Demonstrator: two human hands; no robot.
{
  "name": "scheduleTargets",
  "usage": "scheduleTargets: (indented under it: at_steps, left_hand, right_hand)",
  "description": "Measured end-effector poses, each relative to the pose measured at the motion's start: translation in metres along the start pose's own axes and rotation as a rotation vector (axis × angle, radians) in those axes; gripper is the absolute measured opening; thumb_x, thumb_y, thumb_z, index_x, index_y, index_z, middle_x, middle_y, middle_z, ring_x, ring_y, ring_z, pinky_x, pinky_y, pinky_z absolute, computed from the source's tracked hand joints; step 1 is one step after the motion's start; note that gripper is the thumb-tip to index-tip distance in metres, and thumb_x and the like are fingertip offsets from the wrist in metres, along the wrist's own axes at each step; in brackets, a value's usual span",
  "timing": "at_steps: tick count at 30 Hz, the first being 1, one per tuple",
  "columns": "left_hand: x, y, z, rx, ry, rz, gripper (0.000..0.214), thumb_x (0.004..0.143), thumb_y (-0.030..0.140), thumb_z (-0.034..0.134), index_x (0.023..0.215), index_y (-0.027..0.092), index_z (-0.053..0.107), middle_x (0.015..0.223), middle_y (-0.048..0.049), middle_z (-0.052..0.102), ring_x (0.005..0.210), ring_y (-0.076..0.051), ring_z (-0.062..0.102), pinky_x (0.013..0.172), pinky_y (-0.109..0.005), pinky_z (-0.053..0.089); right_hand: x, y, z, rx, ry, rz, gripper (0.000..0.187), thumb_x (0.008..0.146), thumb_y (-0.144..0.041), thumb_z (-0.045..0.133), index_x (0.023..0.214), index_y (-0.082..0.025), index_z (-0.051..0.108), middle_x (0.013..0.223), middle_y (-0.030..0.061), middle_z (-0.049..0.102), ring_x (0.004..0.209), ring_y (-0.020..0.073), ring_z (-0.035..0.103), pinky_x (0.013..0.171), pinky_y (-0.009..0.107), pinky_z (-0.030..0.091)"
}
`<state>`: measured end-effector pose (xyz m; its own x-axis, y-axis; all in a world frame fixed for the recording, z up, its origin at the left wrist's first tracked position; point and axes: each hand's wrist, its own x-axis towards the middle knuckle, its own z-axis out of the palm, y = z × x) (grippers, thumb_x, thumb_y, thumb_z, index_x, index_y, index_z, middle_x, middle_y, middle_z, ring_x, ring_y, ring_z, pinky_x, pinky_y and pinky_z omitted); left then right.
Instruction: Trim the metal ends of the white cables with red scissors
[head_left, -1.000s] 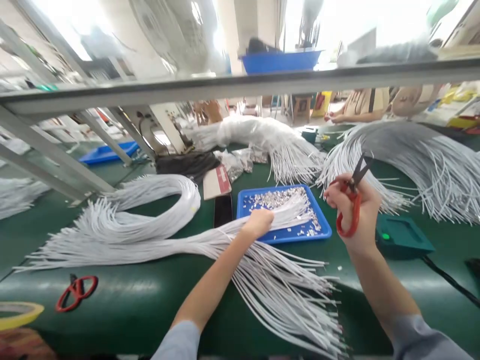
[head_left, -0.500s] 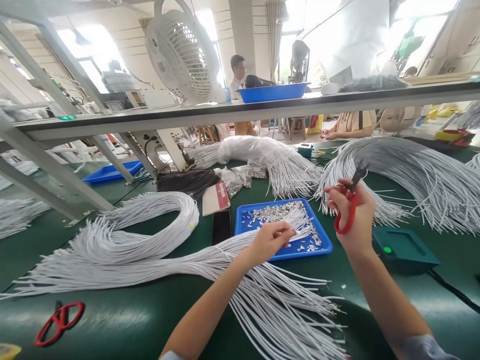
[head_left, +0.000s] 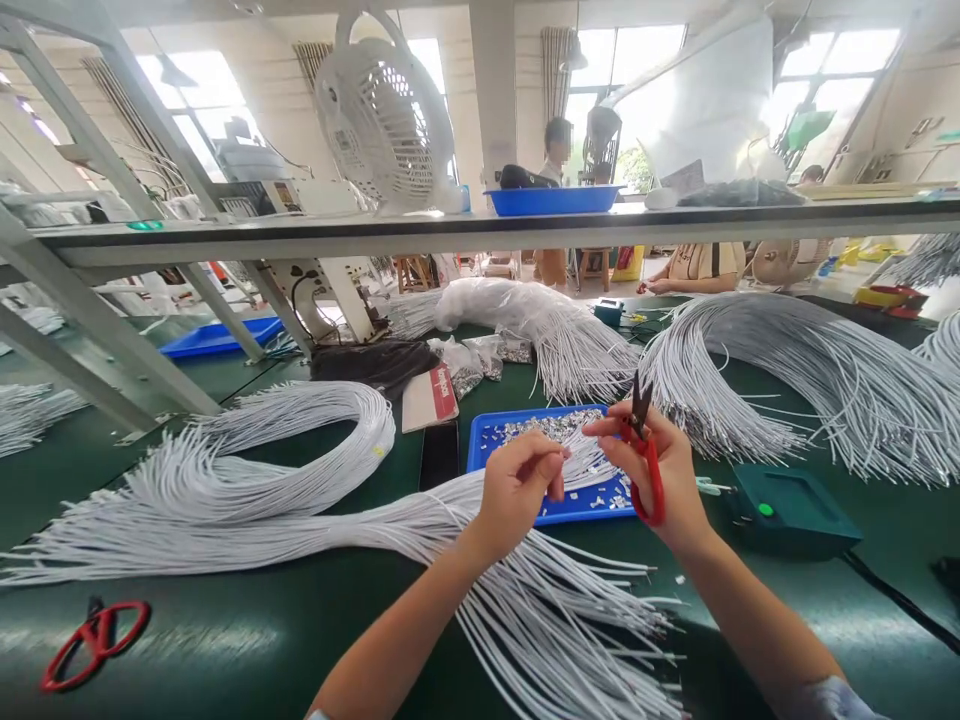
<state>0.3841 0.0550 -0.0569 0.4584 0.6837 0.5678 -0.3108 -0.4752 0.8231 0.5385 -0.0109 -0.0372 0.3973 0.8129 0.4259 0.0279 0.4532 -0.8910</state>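
My right hand (head_left: 673,480) grips red-handled scissors (head_left: 649,478), their dark blades pointing up. Its thumb and forefinger reach toward my left hand (head_left: 517,492), with a small gap between the hands. The left fingers are pinched together; anything between them is too small to make out. Both hands are over the front of a blue tray (head_left: 480,440) of small shiny metal pieces. A bundle of white wires (head_left: 420,515) runs beneath my left wrist. Some wire ends lie in the tray, while others fan out toward the front edge.
More wire bundles (head_left: 352,470) lie at left and back right. A second pair of red scissors (head_left: 96,640) rests at front left. A green box (head_left: 799,510) with a cable stands at right, a phone (head_left: 439,455) beside the tray. Above runs a shelf (head_left: 300,235) with a fan (head_left: 386,125).
My right hand has come left with the scissors, closer to my left hand. The left hand has drawn back slightly to the left. A person in the background has moved right.
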Motion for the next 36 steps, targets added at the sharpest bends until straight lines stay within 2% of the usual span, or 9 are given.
scheduleTargets:
  at_steps: [2,5,10,16,19,23,28,36]
  left_hand:
    - [0.002,0.003,0.0,0.119,0.087,0.036,0.034,0.088,0.046,0.064,0.077,0.015,0.068,0.059,0.0006,0.058,0.052,-0.008,0.057,0.054,-0.02,0.049]
    - [0.007,0.001,0.001,0.121,0.131,0.015,0.031,0.085,0.045,0.068,0.078,0.015,0.068,0.063,0.0006,0.062,0.053,-0.008,0.06,0.056,-0.021,0.053]
    - [0.01,-0.006,0.004,0.015,0.054,-0.06,0.026,0.083,0.04,0.072,0.084,0.014,0.069,0.072,-0.0001,0.065,0.057,-0.01,0.065,0.058,-0.022,0.058]
    - [0.008,-0.006,0.006,-0.011,-0.012,-0.007,0.013,0.086,0.027,0.07,0.083,0.015,0.069,0.065,0.0016,0.063,0.056,-0.007,0.064,0.056,-0.017,0.055]
    - [0.008,-0.007,0.007,0.028,0.01,-0.002,0.014,0.084,0.029,0.071,0.082,0.016,0.07,0.069,0.0001,0.065,0.057,-0.008,0.065,0.057,-0.018,0.056]
    - [0.009,-0.01,0.007,0.136,0.056,0.03,0.015,0.079,0.031,0.077,0.079,0.016,0.072,0.072,-0.002,0.069,0.061,-0.009,0.065,0.057,-0.018,0.056]
    - [0.009,-0.009,0.009,0.094,0.067,0.042,0.015,0.079,0.03,0.077,0.076,0.017,0.072,0.069,0.0004,0.067,0.057,-0.007,0.062,0.055,-0.016,0.055]
    - [0.011,-0.005,0.004,-0.089,0.007,-0.121,0.03,0.081,0.043,0.074,0.077,0.014,0.071,0.059,-0.0001,0.063,0.05,-0.008,0.059,0.052,-0.019,0.052]
  right_hand:
    - [-0.002,0.001,0.0,-0.011,0.005,-0.032,0.025,0.072,-0.025,0.077,0.092,-0.025,0.062,0.08,0.0008,0.075,0.068,0.016,0.068,0.057,0.027,0.05]
    - [0.0,0.002,-0.001,-0.022,0.016,-0.045,0.026,0.073,-0.024,0.077,0.093,-0.026,0.061,0.082,-0.0008,0.075,0.068,0.0139,0.068,0.058,0.026,0.049]
    - [0.006,0.004,-0.001,-0.031,-0.022,-0.043,0.027,0.072,-0.026,0.078,0.092,-0.025,0.06,0.08,-0.0012,0.074,0.073,0.0151,0.07,0.065,0.029,0.054]
    - [0.006,0.004,0.001,-0.037,-0.113,-0.027,0.032,0.066,-0.022,0.08,0.091,-0.024,0.06,0.076,-0.0037,0.072,0.069,0.0137,0.069,0.065,0.028,0.055]
    - [0.005,0.004,0.001,-0.042,-0.098,-0.027,0.03,0.067,-0.019,0.079,0.09,-0.023,0.061,0.073,-0.005,0.07,0.066,0.0118,0.066,0.065,0.027,0.054]
    - [0.005,0.003,0.002,-0.052,-0.07,-0.024,0.03,0.065,-0.017,0.078,0.088,-0.023,0.06,0.065,-0.007,0.066,0.057,0.009,0.058,0.055,0.024,0.045]
    - [0.003,0.001,0.004,-0.147,-0.088,-0.072,0.029,0.065,-0.014,0.073,0.089,-0.022,0.06,0.065,-0.0072,0.064,0.053,0.0075,0.052,0.052,0.024,0.04]
    - [0.003,-0.001,0.0,-0.133,-0.038,-0.161,0.021,0.076,-0.019,0.071,0.094,-0.023,0.059,0.078,-0.0028,0.073,0.068,0.0122,0.069,0.061,0.026,0.054]
